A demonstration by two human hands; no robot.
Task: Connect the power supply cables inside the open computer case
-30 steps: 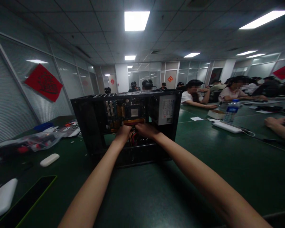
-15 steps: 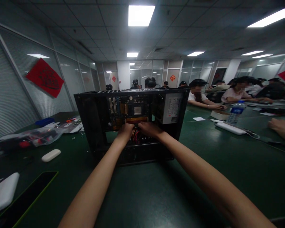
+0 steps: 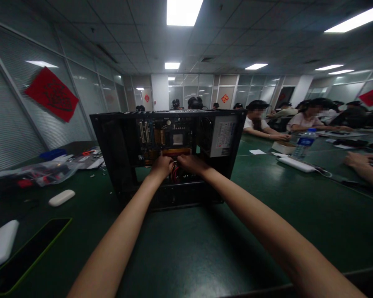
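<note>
An open black computer case (image 3: 118,149) stands on the green table (image 3: 205,248), its open side towards me. Inside are a motherboard (image 3: 166,138) and a grey power supply (image 3: 224,134) at the right. Both my arms reach into it. My left hand (image 3: 161,165) and my right hand (image 3: 191,162) sit side by side just below the motherboard's lower edge, fingers curled inward above a bundle of red cables (image 3: 175,176). What the fingers press or grip is hidden behind the hands.
Left of the case lie a clear plastic bag of parts (image 3: 46,171), a white oval object (image 3: 61,197), a white box (image 3: 0,244) and a dark mat (image 3: 27,256). At right are a water bottle (image 3: 301,145), a white power strip (image 3: 296,164), another person's hands (image 3: 360,159) and seated people behind.
The view shifted a little; the case sits slightly higher in view. Both hands stay at the same spot inside the case.
</note>
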